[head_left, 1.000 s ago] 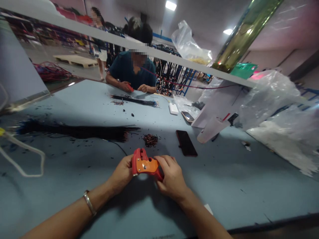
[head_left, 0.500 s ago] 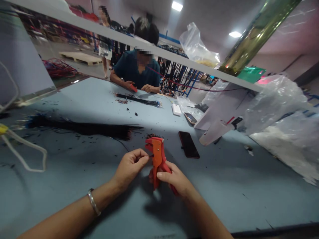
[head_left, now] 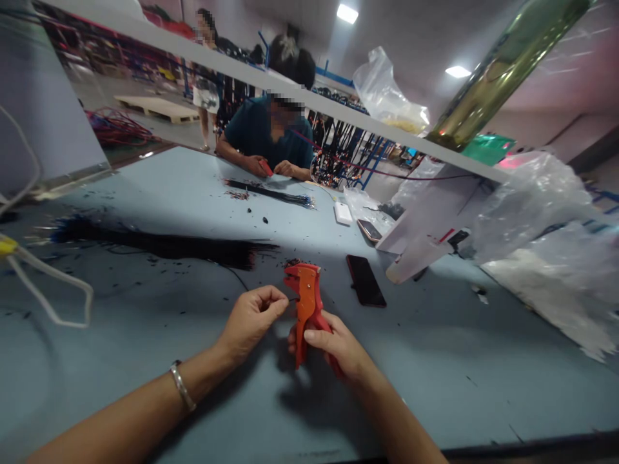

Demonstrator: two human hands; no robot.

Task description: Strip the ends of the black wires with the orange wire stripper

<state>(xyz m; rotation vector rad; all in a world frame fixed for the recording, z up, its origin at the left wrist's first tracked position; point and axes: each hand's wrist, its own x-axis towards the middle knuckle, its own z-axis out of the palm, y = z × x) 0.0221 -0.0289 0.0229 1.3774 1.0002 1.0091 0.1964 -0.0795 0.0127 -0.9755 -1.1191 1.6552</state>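
Observation:
My left hand [head_left: 251, 323] pinches a thin black wire [head_left: 293, 299] close to its end, between thumb and forefinger. A short end of that wire sticks out toward the side of an orange and red wire stripper [head_left: 306, 296]; whether it touches the jaws I cannot tell. Wrapped around the stripper's handles is my right hand [head_left: 344, 347], thumb in front and some fingers hidden behind. The tool stands upright, its jaws pointing left. Behind my left hand lies a long bundle of black wires [head_left: 164, 248], and the held wire's tail runs back toward it.
Short cut scraps [head_left: 291, 263] lie behind the stripper. To the right are a black phone [head_left: 366, 281], a pale cup [head_left: 416, 258] on its side and plastic bags [head_left: 532, 200]. A co-worker [head_left: 265, 135] sits opposite with a red tool. A white cable loop [head_left: 51, 312] is at left.
Slightly more of the wire's end shows between my left fingers and the stripper. Both hands keep their grips. Across the table, the co-worker's red tool has shifted a little to the right.

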